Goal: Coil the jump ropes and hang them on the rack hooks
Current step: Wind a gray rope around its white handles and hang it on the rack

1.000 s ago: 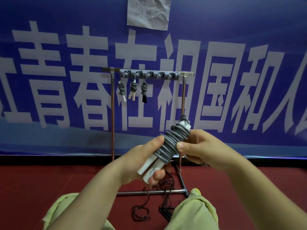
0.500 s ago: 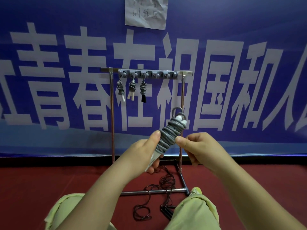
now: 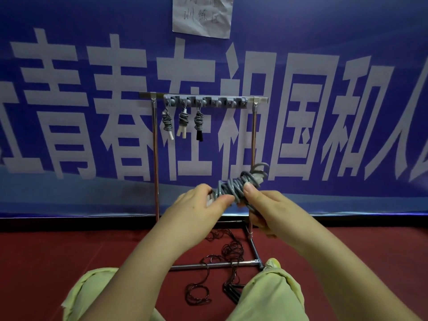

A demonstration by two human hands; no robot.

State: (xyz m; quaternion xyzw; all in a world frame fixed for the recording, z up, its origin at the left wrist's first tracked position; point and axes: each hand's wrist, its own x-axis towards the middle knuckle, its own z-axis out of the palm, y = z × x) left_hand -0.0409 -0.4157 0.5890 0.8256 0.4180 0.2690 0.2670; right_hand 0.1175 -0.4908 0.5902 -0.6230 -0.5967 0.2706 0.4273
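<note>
The left hand pinched the lower end of a grey jump rope wound tight around its pale handles. The right hand gripped the middle of the same bundle, with its thumb pressed on the coils. I think both hands held it that way so the coils would not spring loose. The bundle was tilted, its top end up and to the right, where a small loop stuck out, likely for hanging.

Both arms reached forward from a person crouching in pale green trousers.

Beyond the hands stood a thin metal rack with a grey row of hooks on its top bar. Three wound ropes already hung on the left hooks, and the hooks to the right were bare. A loose dark rope lay tangled on the red floor by the rack's base, not yet coiled. A blue banner with big white letters hung behind.
</note>
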